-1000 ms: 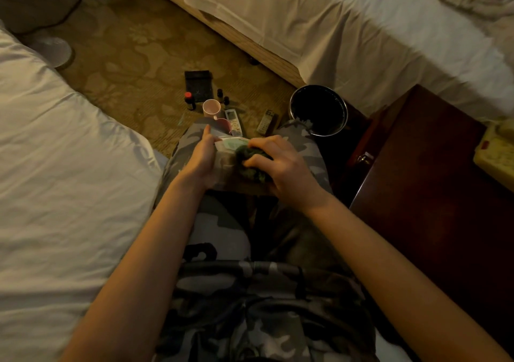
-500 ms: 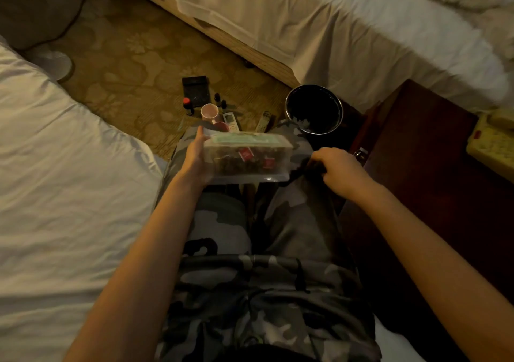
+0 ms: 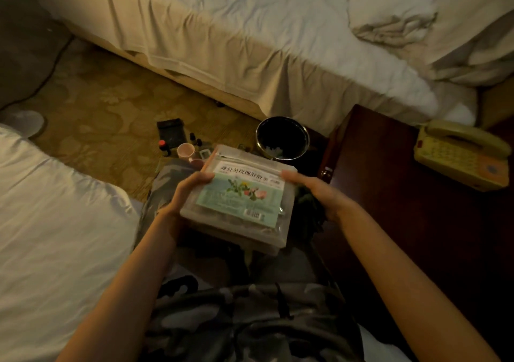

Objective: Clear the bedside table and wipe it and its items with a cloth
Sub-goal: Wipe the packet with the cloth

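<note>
1. Far bed [image 3: 278, 27]: white sheets, running across the top of the view; a second bed [image 3: 50, 222] fills the lower left.
2. Carpet [image 3: 111, 105]: patterned, between the two beds.
3. Bedside table [image 3: 417, 208]: dark wood, at right, bearing a yellow telephone [image 3: 459, 154] at its far edge.
4. Waste bin [image 3: 282, 137]: round, dark, on the floor just beside the table's corner.
5. Clear plastic box [image 3: 242, 197]: flat, with a green flower label facing up, held above the camouflage-trousered lap.
6. Left hand [image 3: 189, 194]: grips the box's left edge, thumb on top.
7. Right hand [image 3: 319, 194]: fingers extended along the box's right edge; a dark cloth [image 3: 308, 203] is bunched under the palm. Whether the fingers pinch the cloth cannot be told.
8. Pink cup [image 3: 185, 150], small bottles [image 3: 164, 147], dark pouch [image 3: 171, 133]: clustered on the carpet beyond the knees.
</note>
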`<state>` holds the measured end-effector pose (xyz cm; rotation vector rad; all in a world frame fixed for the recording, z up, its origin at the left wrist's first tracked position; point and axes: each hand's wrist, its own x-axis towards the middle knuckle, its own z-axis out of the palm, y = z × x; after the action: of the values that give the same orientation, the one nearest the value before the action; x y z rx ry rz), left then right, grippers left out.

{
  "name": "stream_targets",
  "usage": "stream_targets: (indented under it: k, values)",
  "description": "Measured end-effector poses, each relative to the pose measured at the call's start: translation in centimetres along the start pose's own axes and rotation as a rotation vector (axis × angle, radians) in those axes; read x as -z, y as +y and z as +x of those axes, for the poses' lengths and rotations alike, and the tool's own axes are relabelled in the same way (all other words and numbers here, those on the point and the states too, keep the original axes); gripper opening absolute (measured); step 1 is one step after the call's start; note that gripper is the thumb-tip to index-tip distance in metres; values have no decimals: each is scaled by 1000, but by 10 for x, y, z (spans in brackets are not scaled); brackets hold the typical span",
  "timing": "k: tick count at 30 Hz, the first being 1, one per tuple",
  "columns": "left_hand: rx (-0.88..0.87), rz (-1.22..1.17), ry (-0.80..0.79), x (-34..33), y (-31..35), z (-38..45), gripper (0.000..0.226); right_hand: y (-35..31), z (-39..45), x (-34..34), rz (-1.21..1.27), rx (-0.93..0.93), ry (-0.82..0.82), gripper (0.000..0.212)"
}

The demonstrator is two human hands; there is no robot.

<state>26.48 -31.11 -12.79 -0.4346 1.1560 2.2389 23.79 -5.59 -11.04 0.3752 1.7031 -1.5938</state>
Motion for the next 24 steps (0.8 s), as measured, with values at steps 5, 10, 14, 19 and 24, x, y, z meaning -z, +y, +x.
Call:
stream_targets:
  k: [5,10,14,19,24]
  values:
    - [18,373,-184,-23,9,24,104,0,-30,27,-109,176,171,24]
    - [-162,736,-167,-76,18,50,83,0,-72,45,-290,332,434,39]
    - [-263,824,-171,-125,11,74,56,5,-110,57,-274,412,637,43]
    - [-380,937,-172,-192,-29,111,61,37,-135,92,-223,330,905,50]
    - [-305,1198,-258,-227,-93,140,64,86,-141,142,-40,166,1103,57]
